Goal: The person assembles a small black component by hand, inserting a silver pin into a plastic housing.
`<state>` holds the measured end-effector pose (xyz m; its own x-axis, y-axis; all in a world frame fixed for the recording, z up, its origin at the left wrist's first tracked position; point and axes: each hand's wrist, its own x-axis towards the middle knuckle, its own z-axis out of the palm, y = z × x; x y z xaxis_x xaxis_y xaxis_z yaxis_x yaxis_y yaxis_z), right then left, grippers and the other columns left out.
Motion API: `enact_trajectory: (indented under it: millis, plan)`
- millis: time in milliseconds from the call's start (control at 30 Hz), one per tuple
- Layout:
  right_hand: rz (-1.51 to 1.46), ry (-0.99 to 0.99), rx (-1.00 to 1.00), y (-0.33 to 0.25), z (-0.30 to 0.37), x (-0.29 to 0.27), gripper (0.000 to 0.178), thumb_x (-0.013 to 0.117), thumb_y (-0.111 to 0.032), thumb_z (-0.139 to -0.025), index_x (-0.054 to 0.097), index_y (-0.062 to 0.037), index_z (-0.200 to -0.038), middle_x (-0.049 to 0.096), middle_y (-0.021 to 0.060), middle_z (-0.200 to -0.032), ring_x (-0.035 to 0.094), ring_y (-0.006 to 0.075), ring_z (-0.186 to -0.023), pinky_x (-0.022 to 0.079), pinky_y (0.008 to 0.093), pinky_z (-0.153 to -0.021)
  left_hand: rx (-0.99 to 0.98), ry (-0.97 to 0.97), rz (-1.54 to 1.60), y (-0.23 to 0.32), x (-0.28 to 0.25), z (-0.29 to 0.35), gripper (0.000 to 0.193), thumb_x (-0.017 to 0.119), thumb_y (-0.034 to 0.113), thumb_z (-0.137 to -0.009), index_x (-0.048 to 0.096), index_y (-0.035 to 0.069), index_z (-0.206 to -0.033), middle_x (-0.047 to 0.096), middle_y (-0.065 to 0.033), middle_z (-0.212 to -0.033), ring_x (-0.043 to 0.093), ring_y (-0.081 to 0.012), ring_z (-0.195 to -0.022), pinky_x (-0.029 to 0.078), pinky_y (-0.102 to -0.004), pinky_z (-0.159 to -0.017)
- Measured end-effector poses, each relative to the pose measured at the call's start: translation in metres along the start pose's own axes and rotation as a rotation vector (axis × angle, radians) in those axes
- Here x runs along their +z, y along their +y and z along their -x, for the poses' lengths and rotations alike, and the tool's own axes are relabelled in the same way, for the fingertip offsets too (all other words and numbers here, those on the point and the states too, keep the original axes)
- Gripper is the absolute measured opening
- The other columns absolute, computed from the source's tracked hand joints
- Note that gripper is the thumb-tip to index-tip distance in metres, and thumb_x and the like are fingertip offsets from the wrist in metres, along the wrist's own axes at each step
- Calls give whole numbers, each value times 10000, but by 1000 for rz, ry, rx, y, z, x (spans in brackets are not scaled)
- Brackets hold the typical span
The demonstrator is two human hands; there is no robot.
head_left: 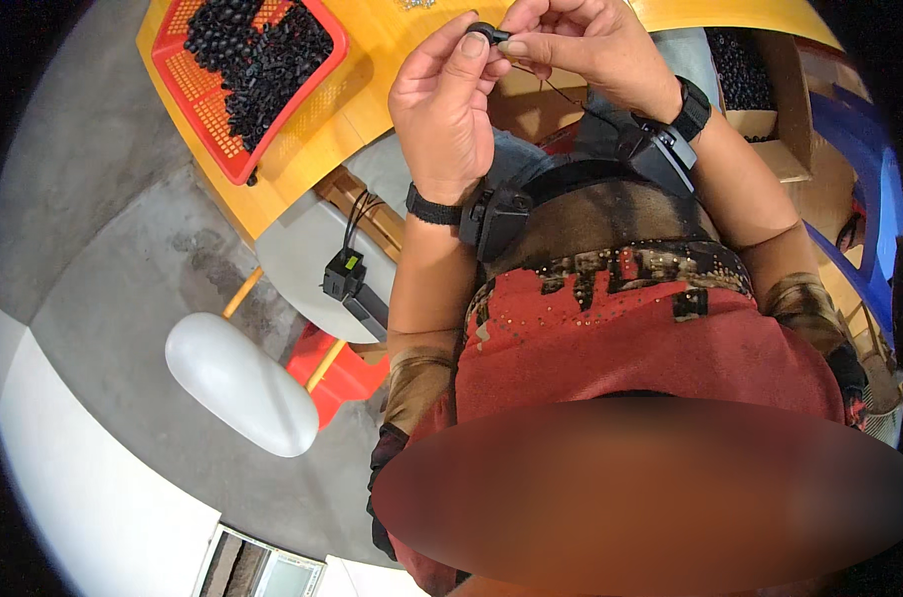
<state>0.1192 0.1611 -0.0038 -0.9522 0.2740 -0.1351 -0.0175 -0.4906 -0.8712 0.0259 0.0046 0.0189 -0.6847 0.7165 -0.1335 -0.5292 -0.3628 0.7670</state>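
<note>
Topping ylw tbl (367, 65) above gry flr (103, 249): bskt (188, 85)

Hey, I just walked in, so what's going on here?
A person has a small black part pinched between the left hand and the right hand; whether it is one piece or two joined is hard to tell. On the yellow table to the left stands a red basket with many black pieces in it. To the right, a cardboard box holds more small dark pieces.
</note>
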Motion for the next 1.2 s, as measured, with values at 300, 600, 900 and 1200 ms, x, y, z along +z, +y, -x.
enact_trajectory:
  millis: [300,600,900,1200]
  plan:
    - [53,-115,-63,-42,0,10,264,761,-2,-909,691,-28,-1162,664,20,-995,630,102,-926,516,249,-810,-82,-22,17,-1,-13,-4,345,697,15,-963,553,62,-1273,711,-116,-1022,662,-173,-831,548,-313,-763]
    - [551,-461,-718,-33,-29,-17,301,821,-83,-845,737,-10,-1124,683,104,-994,667,224,-909,527,326,-810,-217,-60,216,-14,-25,-3,383,678,-9,-967,476,125,-1263,697,-111,-998,637,-180,-836,505,-334,-766]
    - [741,-442,-265,-67,-19,-1,340,837,-97,-831,740,-14,-1146,675,105,-956,662,223,-883,525,327,-790,-256,-41,231,-11,-16,-2,362,662,-14,-976,477,121,-1256,698,-157,-1083,658,-190,-881,528,-323,-795]
    - [509,-585,8,-63,-19,-3,328,831,-71,-863,745,-1,-1172,600,30,-895,591,125,-796,483,273,-672,-316,-165,246,0,-16,2,351,639,-27,-982,470,98,-1263,668,-234,-1224,629,-194,-942,524,-320,-831]
